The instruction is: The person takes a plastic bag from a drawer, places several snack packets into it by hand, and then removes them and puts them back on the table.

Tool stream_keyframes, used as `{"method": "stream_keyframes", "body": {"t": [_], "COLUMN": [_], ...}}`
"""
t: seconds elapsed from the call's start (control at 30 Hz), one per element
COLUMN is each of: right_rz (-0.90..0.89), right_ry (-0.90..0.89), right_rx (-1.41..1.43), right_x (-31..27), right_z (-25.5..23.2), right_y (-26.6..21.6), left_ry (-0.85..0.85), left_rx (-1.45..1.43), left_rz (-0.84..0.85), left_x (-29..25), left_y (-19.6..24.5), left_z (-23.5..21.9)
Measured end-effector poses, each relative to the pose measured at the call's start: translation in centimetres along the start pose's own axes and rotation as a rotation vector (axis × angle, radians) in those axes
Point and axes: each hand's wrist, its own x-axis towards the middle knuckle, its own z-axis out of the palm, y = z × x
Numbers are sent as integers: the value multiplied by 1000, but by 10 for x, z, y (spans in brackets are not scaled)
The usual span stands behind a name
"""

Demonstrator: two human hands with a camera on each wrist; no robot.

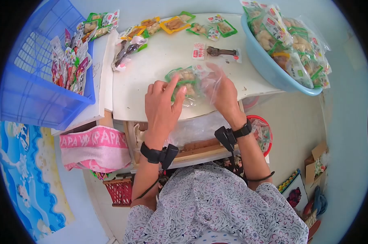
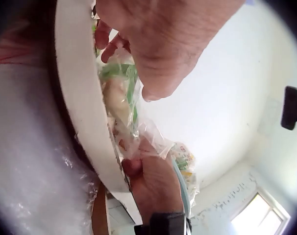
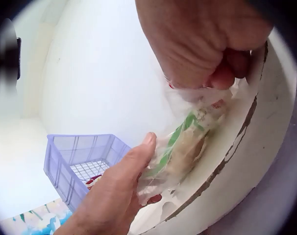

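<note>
A clear plastic bag (image 1: 190, 83) with green-edged snack packets inside lies near the front edge of the white table. My left hand (image 1: 162, 106) holds its left end, thumb on the near side and fingers around the far side. In the right wrist view, the left thumb and fingertips show on either side of the bag (image 3: 180, 152). My right hand (image 1: 225, 97) grips the loose clear film at the bag's other end, its fingers curled in. Beyond the hands lies a packet with a dark, long piece of food (image 1: 221, 51).
A light blue basin (image 1: 259, 63) heaped with filled bags stands at the right. At the left is a blue plastic crate (image 1: 37, 95) with red and white packets. Several green and yellow packets (image 1: 175, 24) line the table's back. Below is an open drawer (image 1: 198, 132) with clear film.
</note>
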Motion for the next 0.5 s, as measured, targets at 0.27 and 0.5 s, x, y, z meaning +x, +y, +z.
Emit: {"method": "stream_keyframes", "body": {"t": [0.27,0.5], "right_rz": [99,91], "right_ry": [-189,-109], "right_rx": [-74,96], "right_x": [2,-14], "right_z": [-16,-26], "right_y": [-12,-3], "left_ry": [13,-43], "left_rx": [213,-21], "left_rz": [113,45], "left_x": [-2,-15], "left_y": [-11,-20], "left_z": [15,8]}}
